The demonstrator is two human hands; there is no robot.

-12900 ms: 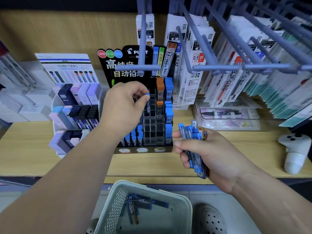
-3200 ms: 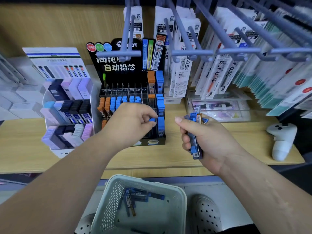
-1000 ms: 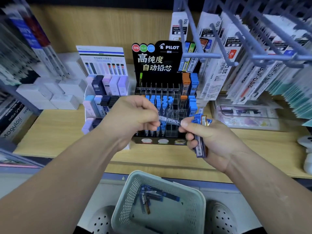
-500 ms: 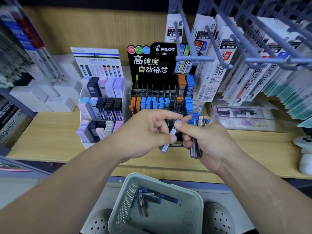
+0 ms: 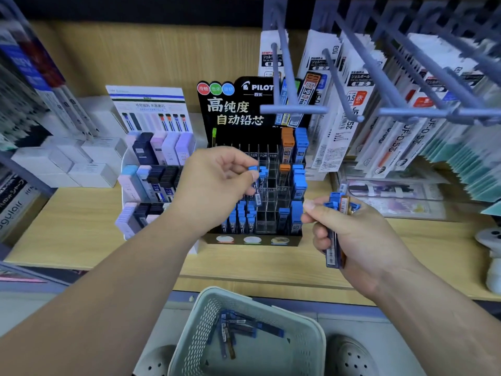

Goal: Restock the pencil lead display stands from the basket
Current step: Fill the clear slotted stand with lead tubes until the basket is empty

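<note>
Head view: left hand (image 5: 217,185) pinches blue-capped lead case (image 5: 256,184).

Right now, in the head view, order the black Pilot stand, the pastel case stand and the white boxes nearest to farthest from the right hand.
1. black Pilot stand, just left of the right hand.
2. pastel case stand, further left.
3. white boxes, far left on the shelf.
</note>
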